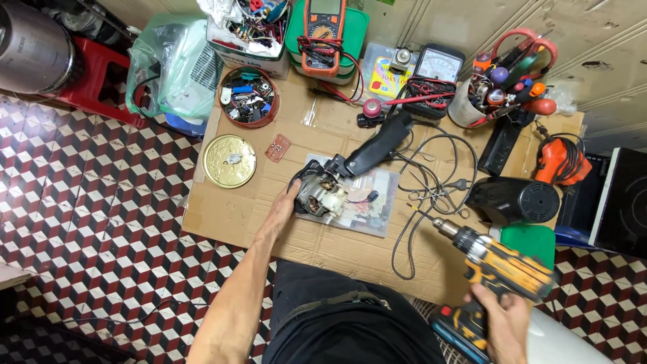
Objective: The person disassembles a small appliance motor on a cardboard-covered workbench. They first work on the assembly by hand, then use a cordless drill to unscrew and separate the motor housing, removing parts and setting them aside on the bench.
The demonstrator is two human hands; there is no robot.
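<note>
1. Head view, looking straight down: a sheet of cardboard (337,243) lies on a checked tile floor and serves as the work surface. Every place below is given relative to the small electric motor (319,196) near the cardboard's middle.

2. The motor, with bare copper windings and a long black handle (377,146) running up and right from it, rests on a clear plastic sheet. The left hand (283,207) presses against the motor's left side, fingers wrapped partly around its body, holding it steady.

3. Well to the right of the motor and lower, the right hand (504,317) is closed around the grip of a yellow and black cordless drill (495,266). The drill's tip points up and left toward the motor but is apart from it.

4. Loose grey cable (424,195) lies in loops between motor and drill. To work well here, that cable is best kept out of the bit's path.

5. A good approach, in my judgement: keep the left hand firm and its fingers off the face the bit will meet, line the bit squarely before pulling the trigger, and start slowly.

6. Left of the motor sits a round gold tin lid (229,160); above that, a round tin of small parts (248,96). Above the motor stands an orange meter (323,30). Right of the motor is a black cylindrical housing (515,200).
</note>
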